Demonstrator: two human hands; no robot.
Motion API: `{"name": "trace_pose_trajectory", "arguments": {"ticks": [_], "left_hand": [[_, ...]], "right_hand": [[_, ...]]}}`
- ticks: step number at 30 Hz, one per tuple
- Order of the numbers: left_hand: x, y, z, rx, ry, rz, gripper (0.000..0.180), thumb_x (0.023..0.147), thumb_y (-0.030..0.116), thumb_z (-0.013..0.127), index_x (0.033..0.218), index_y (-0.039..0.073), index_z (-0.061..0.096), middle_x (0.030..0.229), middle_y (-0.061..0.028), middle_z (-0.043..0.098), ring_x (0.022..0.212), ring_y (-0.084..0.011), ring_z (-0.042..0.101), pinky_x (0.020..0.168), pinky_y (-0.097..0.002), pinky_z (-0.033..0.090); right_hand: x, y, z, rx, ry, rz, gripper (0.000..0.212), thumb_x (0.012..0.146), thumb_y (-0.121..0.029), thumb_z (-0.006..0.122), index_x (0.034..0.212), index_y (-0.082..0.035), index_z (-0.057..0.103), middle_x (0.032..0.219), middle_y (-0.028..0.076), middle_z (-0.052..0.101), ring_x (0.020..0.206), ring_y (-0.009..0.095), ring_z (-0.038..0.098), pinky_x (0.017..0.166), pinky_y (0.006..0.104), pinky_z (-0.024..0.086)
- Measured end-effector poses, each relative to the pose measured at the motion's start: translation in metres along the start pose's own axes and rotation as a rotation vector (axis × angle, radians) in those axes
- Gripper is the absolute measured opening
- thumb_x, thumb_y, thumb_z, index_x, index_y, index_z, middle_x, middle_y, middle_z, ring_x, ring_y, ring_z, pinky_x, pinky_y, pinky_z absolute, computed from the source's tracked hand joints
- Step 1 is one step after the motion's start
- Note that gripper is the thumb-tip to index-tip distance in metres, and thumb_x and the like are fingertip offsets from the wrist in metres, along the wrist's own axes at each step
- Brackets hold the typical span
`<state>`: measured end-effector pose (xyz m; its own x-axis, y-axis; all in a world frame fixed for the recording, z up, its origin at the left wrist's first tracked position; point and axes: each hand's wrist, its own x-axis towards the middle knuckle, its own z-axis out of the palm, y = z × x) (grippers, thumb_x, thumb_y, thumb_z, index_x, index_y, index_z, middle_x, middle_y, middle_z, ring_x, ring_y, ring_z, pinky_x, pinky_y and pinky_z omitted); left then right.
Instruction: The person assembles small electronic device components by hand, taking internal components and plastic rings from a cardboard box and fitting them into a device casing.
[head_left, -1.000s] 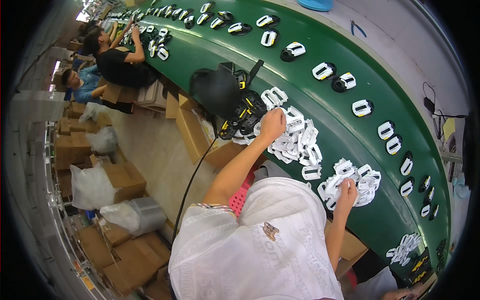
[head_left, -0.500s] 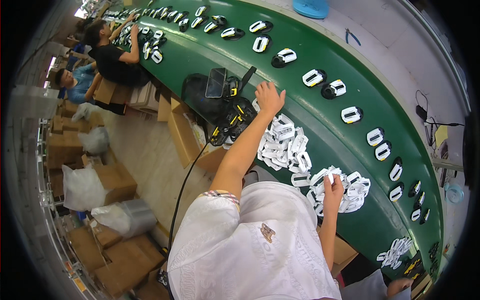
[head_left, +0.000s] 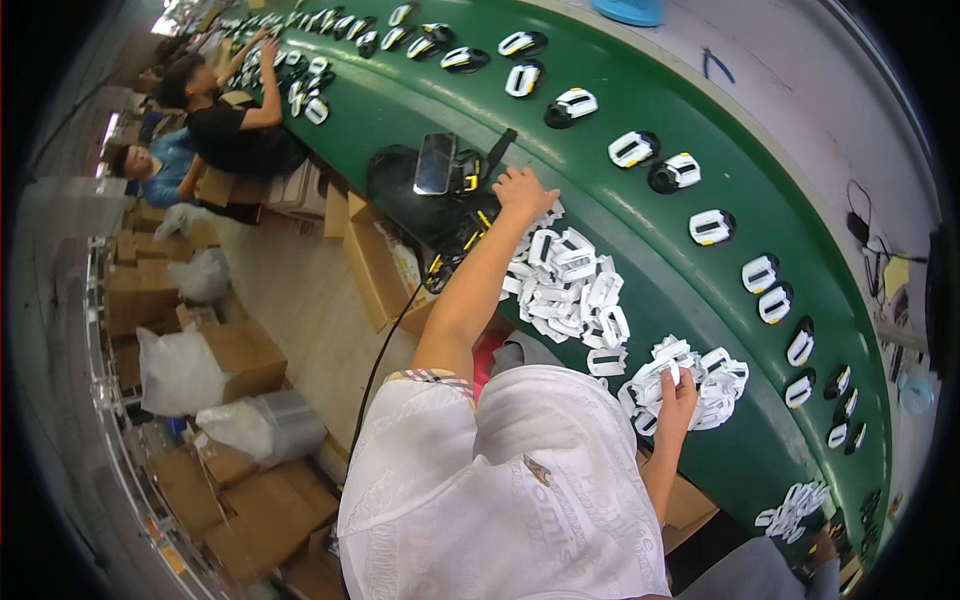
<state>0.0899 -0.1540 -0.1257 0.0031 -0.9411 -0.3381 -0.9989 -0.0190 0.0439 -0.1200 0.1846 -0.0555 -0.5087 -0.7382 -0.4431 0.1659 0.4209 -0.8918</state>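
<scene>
My left hand [head_left: 525, 192] is stretched out over the far end of a heap of white plastic frames [head_left: 570, 285], its fingers apart and nothing visible in them. Part of the heap lies under that wrist. Nearer to me and to the right, my right hand [head_left: 678, 397] pinches a small white plastic piece [head_left: 674, 372] between thumb and fingers. It is held just above a second heap of white plastic frames [head_left: 720, 388]. Beside my left forearm lie black parts with yellow details [head_left: 470, 232], partly covered by the arm.
On the green bench [head_left: 660, 275], black-and-white assemblies [head_left: 711, 227] run in a curved line along the raised far strip. A phone [head_left: 434, 163] rests on a black bag [head_left: 395, 185]. Pliers [head_left: 716, 66] lie beyond. A co-worker [head_left: 225, 120] works at far left; cardboard boxes [head_left: 245, 360] fill the floor.
My left hand has shifted slightly left, its fingers still spread. My right hand stays near its heap with the white piece. The whole view has moved a little.
</scene>
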Motion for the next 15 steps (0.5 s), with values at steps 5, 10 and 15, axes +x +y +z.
{"name": "trace_pose_trajectory", "arguments": {"ticks": [5, 10, 15], "left_hand": [[-0.009, -0.005, 0.009, -0.095, 0.123, 0.144, 0.063, 0.074, 0.050, 0.061, 0.113, 0.001, 0.050, 0.116, -0.0202, 0.046, 0.111, -0.0358, 0.043, 0.091, -0.0456, 0.035], [0.025, -0.073, -0.046, 0.053, 0.497, -0.165, 0.057, 0.067, 0.043, 0.069, 0.103, 0.001, 0.052, 0.104, -0.0178, 0.051, 0.097, -0.0341, 0.050, 0.081, -0.0431, 0.041], [0.007, -0.095, -0.089, -0.158, 0.024, -0.184, 0.069, 0.071, 0.056, 0.062, 0.105, -0.003, 0.054, 0.115, -0.0213, 0.051, 0.106, -0.0356, 0.052, 0.088, -0.0430, 0.043]], "right_hand": [[0.012, -0.003, 0.003, -0.024, -0.082, -0.021, 0.009, 0.087, -0.010, 0.055, 0.088, -0.001, 0.055, 0.068, -0.004, 0.049, 0.058, 0.002, 0.039, 0.050, 0.0189, 0.029], [0.009, -0.015, -0.002, 0.002, -0.084, -0.020, 0.011, 0.088, -0.009, 0.054, 0.093, 0.000, 0.054, 0.076, -0.001, 0.054, 0.066, 0.004, 0.046, 0.058, 0.0186, 0.037], [0.005, -0.009, -0.007, -0.006, -0.051, -0.048, 0.008, 0.088, -0.009, 0.054, 0.091, -0.002, 0.054, 0.076, -0.001, 0.054, 0.065, 0.003, 0.045, 0.058, 0.0192, 0.036]]}}
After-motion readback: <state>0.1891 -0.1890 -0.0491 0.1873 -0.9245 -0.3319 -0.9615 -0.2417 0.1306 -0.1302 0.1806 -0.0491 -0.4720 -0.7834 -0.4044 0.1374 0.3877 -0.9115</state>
